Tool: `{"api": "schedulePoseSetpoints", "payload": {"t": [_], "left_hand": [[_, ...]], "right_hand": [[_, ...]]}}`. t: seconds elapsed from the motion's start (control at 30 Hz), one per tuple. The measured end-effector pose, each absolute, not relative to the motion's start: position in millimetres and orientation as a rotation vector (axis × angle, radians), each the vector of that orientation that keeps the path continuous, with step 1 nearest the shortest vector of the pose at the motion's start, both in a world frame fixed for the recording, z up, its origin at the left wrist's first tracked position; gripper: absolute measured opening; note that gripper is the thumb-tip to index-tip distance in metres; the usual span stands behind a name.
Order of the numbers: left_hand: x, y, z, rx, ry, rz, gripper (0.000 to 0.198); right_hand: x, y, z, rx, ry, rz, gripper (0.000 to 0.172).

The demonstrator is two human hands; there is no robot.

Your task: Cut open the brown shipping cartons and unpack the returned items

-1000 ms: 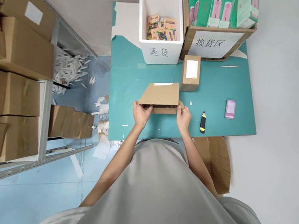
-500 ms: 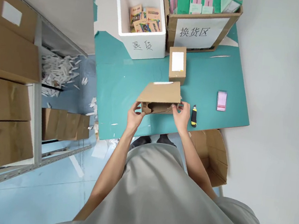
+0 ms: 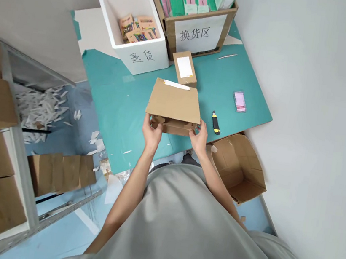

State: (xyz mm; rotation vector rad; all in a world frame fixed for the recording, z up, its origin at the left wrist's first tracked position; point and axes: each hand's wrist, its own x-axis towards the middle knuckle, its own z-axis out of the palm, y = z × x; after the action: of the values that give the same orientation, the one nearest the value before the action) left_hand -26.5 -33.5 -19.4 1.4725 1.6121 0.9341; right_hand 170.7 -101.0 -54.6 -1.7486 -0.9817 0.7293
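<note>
The carton [image 3: 174,103] lies over the near part of the green desk [image 3: 111,100], at 12 o'clock from you and directly between your two grips. Its long axis runs from 9 to 3 o'clock, grip to grip, so neither is the nearer; its gaping mouth faces 6 o'clock, and a white strip [image 3: 176,85] marks the 12 o'clock edge. Your left grip [image 3: 152,137] grasps the carton's 8 o'clock corner and your right grip [image 3: 198,141] its 4 o'clock corner, each thumb at the mouth. You cannot tell here whether the carton touches the desk. Just beyond it, at 12 o'clock, stands the small box [image 3: 185,68]; the cutter [image 3: 215,123] lies near your right grip, toward 1 o'clock.
</note>
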Motion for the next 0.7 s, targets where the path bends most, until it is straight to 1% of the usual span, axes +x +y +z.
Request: {"api": "schedulePoseSetpoints", "payload": {"t": [0.07,0.13,0.17,0.23,0.33,0.4,0.5,0.57,0.7], "left_hand": [[-32,-36,-11,1.511,1.651,0.948,0.075],[-34,-44,-5,1.587,1.676,0.903,0.076],[-35,-50,-3,1.623,1.685,0.858,0.077],[-36,-63,-2,1.679,1.692,0.762,0.075],[-40,-85,-5,1.758,1.661,0.675,0.060],[-47,-102,-7,1.829,1.565,0.653,0.064],[-59,-125,-10,1.931,1.322,0.599,0.079],[-63,-140,-14,1.975,1.130,0.544,0.082],[-53,-179,-26,1.980,0.824,0.429,0.074]], "right_hand": [[159,-112,-47,-1.798,-0.942,0.604,0.062],[149,-121,-40,-1.885,-0.886,0.465,0.067],[145,-125,-37,-1.926,-0.870,0.406,0.067],[139,-135,-34,-1.984,-0.877,0.328,0.060],[135,-160,-30,-2.006,-0.914,0.284,0.047],[136,-184,-28,-2.012,-0.898,0.273,0.039],[141,-225,-23,-2.047,-0.793,0.239,0.033],[145,-252,-19,-2.049,-0.692,0.186,0.034],[156,-300,-10,-1.960,-0.484,0.056,0.044]]}}
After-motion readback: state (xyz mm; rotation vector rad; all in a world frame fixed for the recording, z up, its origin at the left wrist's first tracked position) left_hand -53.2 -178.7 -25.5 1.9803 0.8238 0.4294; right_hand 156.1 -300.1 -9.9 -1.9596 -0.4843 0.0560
